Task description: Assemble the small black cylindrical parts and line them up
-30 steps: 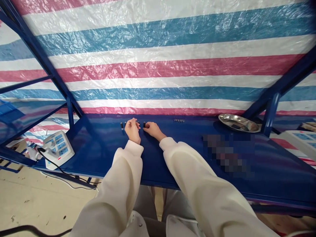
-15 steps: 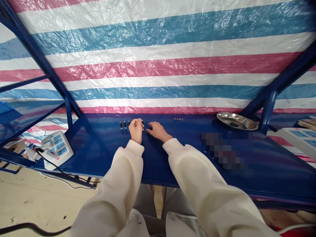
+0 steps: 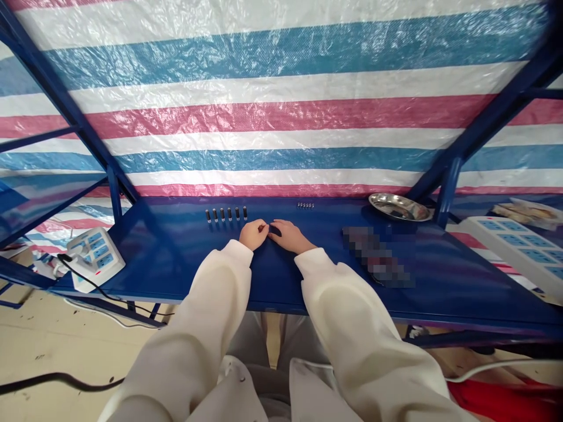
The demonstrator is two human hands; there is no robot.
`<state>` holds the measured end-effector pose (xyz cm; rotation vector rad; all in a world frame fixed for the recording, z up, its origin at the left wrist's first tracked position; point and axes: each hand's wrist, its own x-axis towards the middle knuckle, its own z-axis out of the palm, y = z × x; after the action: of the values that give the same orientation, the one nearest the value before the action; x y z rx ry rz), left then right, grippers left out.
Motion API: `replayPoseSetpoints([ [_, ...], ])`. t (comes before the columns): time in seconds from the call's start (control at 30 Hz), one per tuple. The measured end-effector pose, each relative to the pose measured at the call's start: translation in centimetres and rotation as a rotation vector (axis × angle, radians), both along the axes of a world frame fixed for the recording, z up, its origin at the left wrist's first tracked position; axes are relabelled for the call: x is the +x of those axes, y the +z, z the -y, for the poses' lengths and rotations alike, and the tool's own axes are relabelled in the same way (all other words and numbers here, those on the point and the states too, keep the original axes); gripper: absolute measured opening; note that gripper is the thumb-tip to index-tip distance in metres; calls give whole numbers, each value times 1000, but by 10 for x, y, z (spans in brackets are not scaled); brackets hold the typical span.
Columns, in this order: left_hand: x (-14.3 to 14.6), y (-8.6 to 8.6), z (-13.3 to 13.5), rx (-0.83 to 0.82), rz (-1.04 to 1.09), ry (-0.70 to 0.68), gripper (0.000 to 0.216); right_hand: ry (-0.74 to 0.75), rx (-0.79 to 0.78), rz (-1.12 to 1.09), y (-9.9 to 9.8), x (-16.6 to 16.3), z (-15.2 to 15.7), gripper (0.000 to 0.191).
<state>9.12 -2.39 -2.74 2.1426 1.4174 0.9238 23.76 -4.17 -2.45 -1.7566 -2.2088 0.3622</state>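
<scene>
My left hand (image 3: 254,235) is closed in a pinch over the middle of the blue table (image 3: 281,281). A small dark bit shows at its fingertips, too small to name. My right hand (image 3: 289,236) comes up against it from the right, its thumb apart from its curved fingers, with a dark patch in the gap. Behind my left hand stands a row of several small black cylinders (image 3: 229,214) with silvery ends. A short row of tiny shiny metal parts (image 3: 305,206) lies near the table's back edge.
A shallow steel dish (image 3: 421,215) sits at the back right, and a blurred-out dark object (image 3: 373,258) lies in front of it. White power strips (image 3: 103,275) stand at both ends, the left one trailing a black cable. Blue frame posts (image 3: 448,190) and striped sheeting (image 3: 281,117) enclose the back.
My left hand has left the row of black cylinders, moving right and nearer to me, so the whole row shows. The two hands now meet. The view has shifted slightly.
</scene>
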Motion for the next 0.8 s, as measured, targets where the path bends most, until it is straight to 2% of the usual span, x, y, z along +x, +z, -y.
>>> replayPoseSetpoints([
  [0.2, -3, -4, -6, -86, 48, -37, 20, 6, 38, -23, -8, 2, -4, 45],
  [0.8, -4, -3, -6, -81, 34, -71, 21, 10, 55, -36, -13, 3, -7, 43],
])
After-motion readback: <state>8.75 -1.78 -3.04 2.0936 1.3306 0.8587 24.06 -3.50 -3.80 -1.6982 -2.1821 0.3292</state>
